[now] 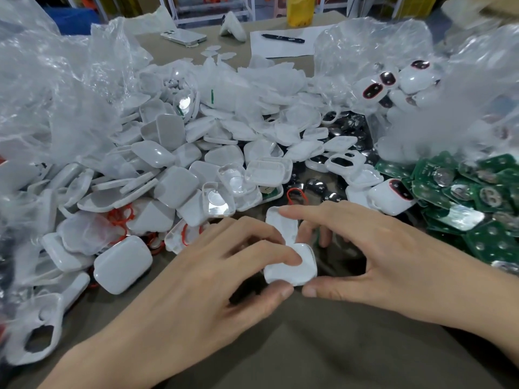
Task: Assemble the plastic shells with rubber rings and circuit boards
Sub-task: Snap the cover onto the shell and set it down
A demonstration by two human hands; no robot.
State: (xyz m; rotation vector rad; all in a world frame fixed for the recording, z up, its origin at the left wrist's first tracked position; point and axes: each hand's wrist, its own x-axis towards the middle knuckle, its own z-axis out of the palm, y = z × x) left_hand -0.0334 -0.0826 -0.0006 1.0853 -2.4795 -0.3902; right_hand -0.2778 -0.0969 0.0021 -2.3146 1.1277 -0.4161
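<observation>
hands meet at the near middle of the surface [309, 346], both on one white shell [289, 272].

left hand [213, 265]: grip closed on the shell, index tip pressing its top, thumb under the near edge.
right hand [365, 248]: grip pinches the same shell, thumb at the near edge, index reaching to the far part, other fingers curled behind.

shell is held just above the surface. it shows a near part and a far part; cannot tell whether these are two halves or one hinged piece. no ring or board visible inside it from this view.

progress, judged:
- done: a few closed units [391, 196] with dark window and red rim, one just beside the boards, more in the bag [407, 51] at back right.
- in hand: one shell, probably being pressed together.
- left: large pile [179, 189] of empty shells on the left, heap of green boards [455, 192] on the right, loose red rings [120, 217] among the shells. most stock looks unassembled, so the task is far from finished.
</observation>
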